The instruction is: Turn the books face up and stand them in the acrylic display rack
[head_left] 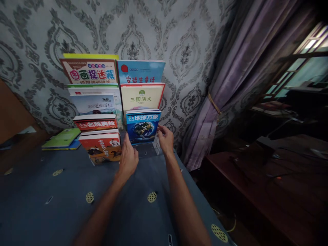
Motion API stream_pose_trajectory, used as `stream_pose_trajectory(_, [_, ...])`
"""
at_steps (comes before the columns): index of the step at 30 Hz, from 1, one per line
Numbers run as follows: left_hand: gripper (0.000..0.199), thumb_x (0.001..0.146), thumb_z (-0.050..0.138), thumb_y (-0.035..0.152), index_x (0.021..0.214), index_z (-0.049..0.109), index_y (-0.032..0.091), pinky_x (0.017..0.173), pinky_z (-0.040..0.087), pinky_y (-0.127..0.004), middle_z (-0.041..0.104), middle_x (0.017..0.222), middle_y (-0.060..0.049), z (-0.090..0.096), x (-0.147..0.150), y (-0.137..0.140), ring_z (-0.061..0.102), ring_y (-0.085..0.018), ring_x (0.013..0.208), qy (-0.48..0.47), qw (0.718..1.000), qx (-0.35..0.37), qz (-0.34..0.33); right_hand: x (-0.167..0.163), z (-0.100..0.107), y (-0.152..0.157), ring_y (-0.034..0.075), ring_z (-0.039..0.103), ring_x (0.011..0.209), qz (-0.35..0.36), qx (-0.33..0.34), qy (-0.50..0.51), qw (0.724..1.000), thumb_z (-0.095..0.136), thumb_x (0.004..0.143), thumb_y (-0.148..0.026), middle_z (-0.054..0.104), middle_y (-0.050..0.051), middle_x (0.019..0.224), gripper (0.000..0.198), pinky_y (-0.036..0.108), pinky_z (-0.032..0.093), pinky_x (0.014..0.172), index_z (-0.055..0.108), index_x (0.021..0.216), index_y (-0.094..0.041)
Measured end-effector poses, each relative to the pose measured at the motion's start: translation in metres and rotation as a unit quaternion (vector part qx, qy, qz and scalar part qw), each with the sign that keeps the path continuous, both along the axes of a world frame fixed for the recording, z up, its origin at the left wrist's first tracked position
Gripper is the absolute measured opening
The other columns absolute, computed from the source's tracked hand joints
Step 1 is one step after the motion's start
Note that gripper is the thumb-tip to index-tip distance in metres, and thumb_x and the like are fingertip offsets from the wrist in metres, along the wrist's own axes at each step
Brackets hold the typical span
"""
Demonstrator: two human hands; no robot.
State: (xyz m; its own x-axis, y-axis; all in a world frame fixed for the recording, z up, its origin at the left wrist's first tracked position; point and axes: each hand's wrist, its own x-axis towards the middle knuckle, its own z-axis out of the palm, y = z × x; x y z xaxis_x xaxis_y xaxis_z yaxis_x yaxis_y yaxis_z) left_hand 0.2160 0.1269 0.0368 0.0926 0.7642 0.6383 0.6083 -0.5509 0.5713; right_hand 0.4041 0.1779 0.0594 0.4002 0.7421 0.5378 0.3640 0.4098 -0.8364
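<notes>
A blue book (142, 129) with a globe on its cover stands upright in the front of the right-hand column of books. My left hand (129, 156) is at its lower left edge, fingers pointing up along its side. Against the right edge, my right hand (166, 139) has its thumb and fingers closed. Between them the two hands hold the book. Directly behind it stand a cream book (141, 99) and a light blue book (140, 71). To the left of my left hand, an orange-red book (102, 147) fronts the other column. A clear stand edge (156, 147) shows below the blue book.
More books fill the left column, among them a red one (98, 124) and a brown one (89, 71). Green and blue books (63, 138) lie flat at the left. The dark blue tablecloth (123, 212) ends at the right, beside a tied purple curtain (205, 126).
</notes>
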Motion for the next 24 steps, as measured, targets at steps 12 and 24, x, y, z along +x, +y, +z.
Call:
stream_pose_trajectory(12, [0.074, 0.085, 0.039, 0.002, 0.155, 0.032, 0.026, 0.117, 0.045, -0.043, 0.050, 0.154, -0.010, -0.072, -0.060, -0.058, 0.047, -0.024, 0.143, 0.175, 0.979, -0.027, -0.105, -0.007, 0.002, -0.001, 0.024, 0.065, 0.084, -0.090, 0.025, 0.035, 0.995, 0.055, 0.078, -0.037, 0.071, 0.009, 0.093, 0.038, 0.038, 0.053, 0.074, 0.064, 0.108, -0.016])
stream_pose_trajectory(24, [0.028, 0.088, 0.045, 0.007, 0.091, 0.069, 0.020, 0.099, 0.052, -0.040, 0.072, 0.098, -0.008, -0.050, -0.213, -0.028, 0.066, -0.024, 0.099, 0.294, 0.941, -0.130, 0.110, -0.133, -0.003, -0.099, 0.011, 0.040, 0.052, 0.159, 0.184, -0.258, 0.935, 0.045, 0.100, -0.025, 0.041, -0.005, 0.056, 0.040, 0.027, 0.030, 0.056, 0.038, 0.061, -0.023])
